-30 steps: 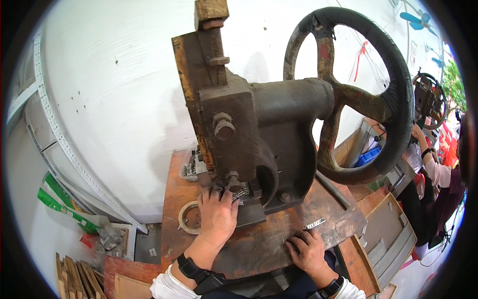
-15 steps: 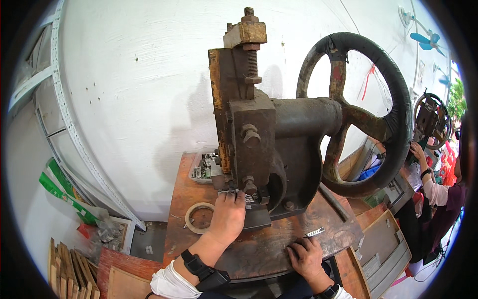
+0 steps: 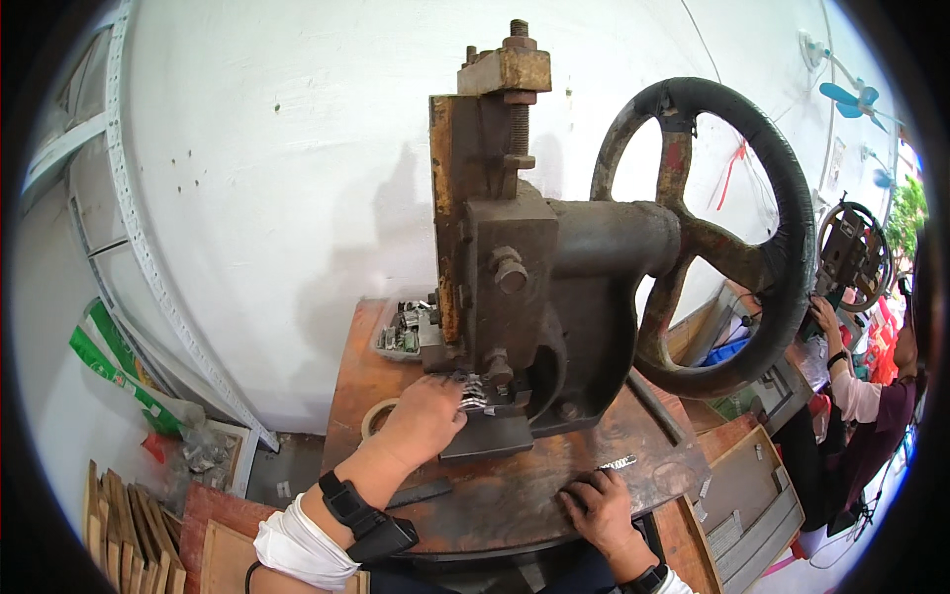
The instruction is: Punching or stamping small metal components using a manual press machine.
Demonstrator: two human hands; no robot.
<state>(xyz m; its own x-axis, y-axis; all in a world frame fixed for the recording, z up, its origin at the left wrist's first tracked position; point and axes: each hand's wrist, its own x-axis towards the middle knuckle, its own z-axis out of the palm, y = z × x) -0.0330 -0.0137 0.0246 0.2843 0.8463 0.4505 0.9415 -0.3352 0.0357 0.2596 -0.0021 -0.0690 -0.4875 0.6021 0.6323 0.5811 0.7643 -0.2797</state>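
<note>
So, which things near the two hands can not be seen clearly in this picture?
Head view only:
- Left hand: its fingertips cover the small metal part under the press; the part's shape is unclear.
- Right hand: what lies under the palm is hidden.
- Metal strip: too small to identify.
- Tray of parts: partly behind the press.

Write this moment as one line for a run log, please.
left hand: holds small metal part under press | right hand: flat on table by metal strip

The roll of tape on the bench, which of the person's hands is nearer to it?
Left. The left hand is just right of the roll of tape, its fingers at the press die. The right hand rests flat on the bench, far to the tape's right.
</note>
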